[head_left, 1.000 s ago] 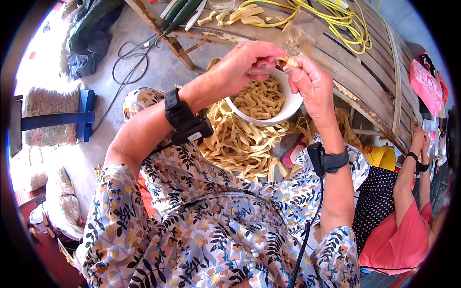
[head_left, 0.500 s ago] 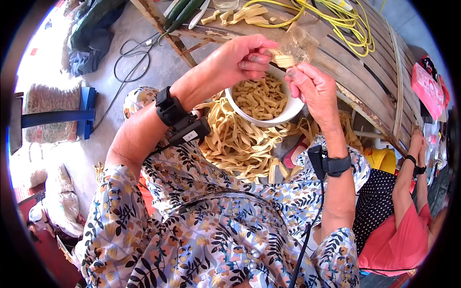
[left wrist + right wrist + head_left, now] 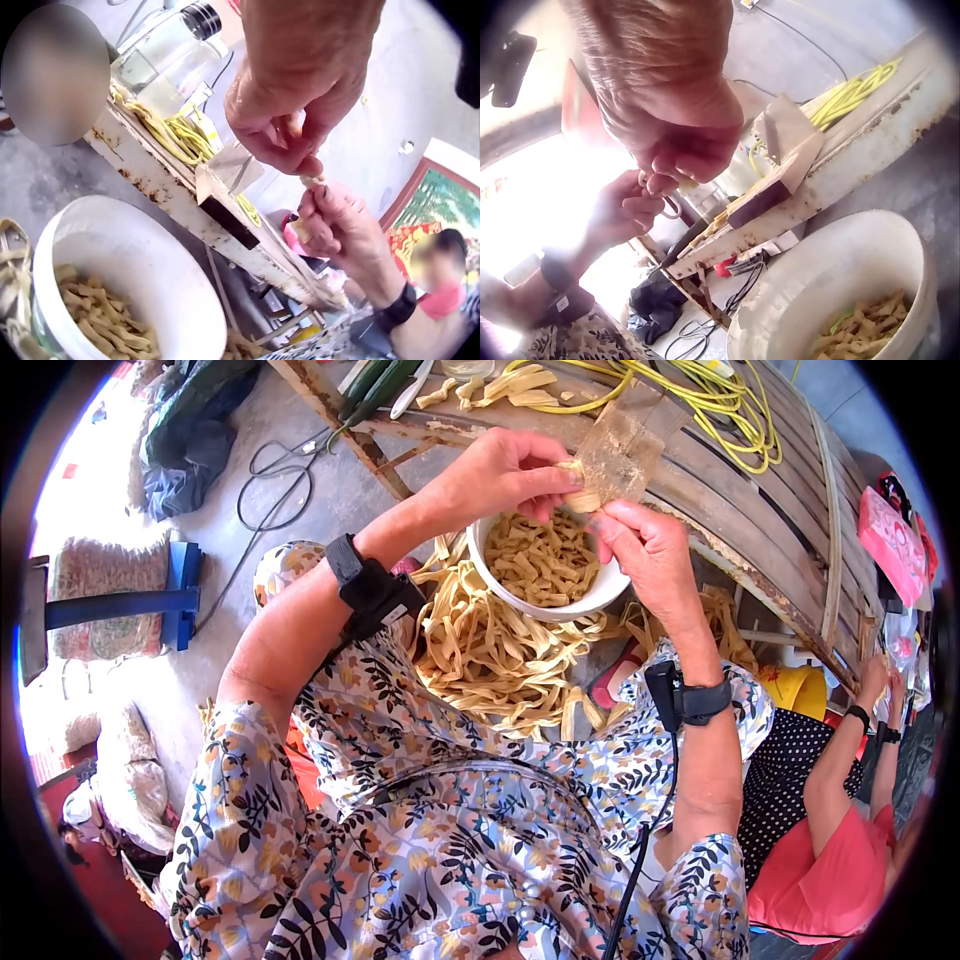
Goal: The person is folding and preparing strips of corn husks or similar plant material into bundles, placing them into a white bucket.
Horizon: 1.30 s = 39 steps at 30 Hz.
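Observation:
Between my two hands, over the far rim of a white bucket (image 3: pixel 612 592), is a short pale-yellow strip (image 3: pixel 583 502), flat and ribbon-like. My left hand (image 3: pixel 512 478) pinches its left end between thumb and fingers. At the other end, the thumb and fingertips of my right hand (image 3: pixel 655 555) grip it. In the left wrist view the fingertips of both hands almost meet, and the strip is mostly hidden by them. Cut, folded pieces of similar colour (image 3: pixel 540 560) partly fill the bucket. Long loose strips (image 3: pixel 500 650) lie heaped beside it, near my knees.
Beyond the bucket stands a slatted bench (image 3: pixel 745 525) with a rusty edge. On it are a small wooden board (image 3: pixel 620 455), a coiled yellow cord (image 3: pixel 735 420), more strips (image 3: pixel 515 388) and dark green cucumbers (image 3: pixel 375 390). Another person (image 3: pixel 820 870) sits at the right.
My hands have drawn slightly apart from being close together, and the strip between them shows flatter. The left thumb now extends along the strip. The other person's hands have moved a little lower.

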Tool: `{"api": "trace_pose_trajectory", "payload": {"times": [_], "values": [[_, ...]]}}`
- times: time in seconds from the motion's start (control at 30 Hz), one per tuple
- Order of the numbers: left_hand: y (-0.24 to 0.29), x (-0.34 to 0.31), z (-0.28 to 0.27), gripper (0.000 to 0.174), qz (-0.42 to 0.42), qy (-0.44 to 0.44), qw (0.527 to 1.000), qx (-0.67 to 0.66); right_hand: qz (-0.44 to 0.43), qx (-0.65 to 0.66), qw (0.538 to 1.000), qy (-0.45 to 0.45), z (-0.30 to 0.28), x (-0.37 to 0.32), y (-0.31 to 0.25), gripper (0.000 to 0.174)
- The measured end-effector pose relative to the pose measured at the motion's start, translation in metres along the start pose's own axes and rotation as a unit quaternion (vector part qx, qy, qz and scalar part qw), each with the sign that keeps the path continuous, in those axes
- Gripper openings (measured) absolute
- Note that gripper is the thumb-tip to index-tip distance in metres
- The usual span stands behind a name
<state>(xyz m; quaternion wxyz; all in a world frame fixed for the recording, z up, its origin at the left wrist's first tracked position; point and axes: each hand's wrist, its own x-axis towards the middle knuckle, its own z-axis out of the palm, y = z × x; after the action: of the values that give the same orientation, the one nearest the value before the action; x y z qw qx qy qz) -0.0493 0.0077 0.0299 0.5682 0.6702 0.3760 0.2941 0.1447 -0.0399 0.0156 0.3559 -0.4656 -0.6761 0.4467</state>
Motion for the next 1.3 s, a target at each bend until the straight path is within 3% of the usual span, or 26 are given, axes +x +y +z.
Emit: {"api": "trace_pose_trajectory", "payload": {"times": [0.13,0.23,0.27,0.37,0.47,0.77,0.87,0.97,1.07,1.3], "values": [[-0.010,0.001,0.012,0.017,0.007,0.085,0.994,0.067,-0.082,-0.140,0.986,0.041,0.007,0.002,0.006,0.012],[-0.020,0.003,0.014,0.018,-0.054,0.096,0.985,-0.133,-0.151,-0.207,0.964,0.075,0.009,0.004,0.001,0.012],[-0.024,0.005,0.012,0.020,-0.067,0.087,0.970,-0.215,-0.135,-0.196,0.968,0.083,0.008,0.005,-0.001,0.012],[-0.008,0.003,0.015,0.023,-0.119,0.064,0.965,-0.223,-0.100,-0.170,0.976,0.097,0.006,0.002,-0.001,0.012],[-0.017,0.003,0.009,0.028,-0.096,-0.047,0.977,-0.182,-0.096,-0.152,0.980,0.090,0.006,0.000,0.005,0.011],[-0.016,0.008,0.010,0.025,-0.062,0.077,0.976,-0.193,-0.120,-0.198,0.968,0.094,0.012,0.004,-0.001,0.013],[-0.019,0.010,0.008,0.029,-0.073,0.077,0.971,-0.212,-0.133,-0.189,0.967,0.112,0.015,0.004,0.000,0.014],[-0.019,0.014,0.010,0.032,-0.053,0.005,0.957,-0.285,-0.120,-0.173,0.971,0.115,0.012,0.002,0.004,0.012],[-0.010,0.004,0.007,0.033,-0.082,-0.095,0.968,-0.216,-0.119,-0.150,0.976,0.100,0.009,0.001,0.008,0.009],[-0.011,0.006,0.007,0.019,-0.039,-0.037,0.991,-0.123,-0.092,-0.125,0.985,0.071,0.009,0.000,0.006,0.011]]}}
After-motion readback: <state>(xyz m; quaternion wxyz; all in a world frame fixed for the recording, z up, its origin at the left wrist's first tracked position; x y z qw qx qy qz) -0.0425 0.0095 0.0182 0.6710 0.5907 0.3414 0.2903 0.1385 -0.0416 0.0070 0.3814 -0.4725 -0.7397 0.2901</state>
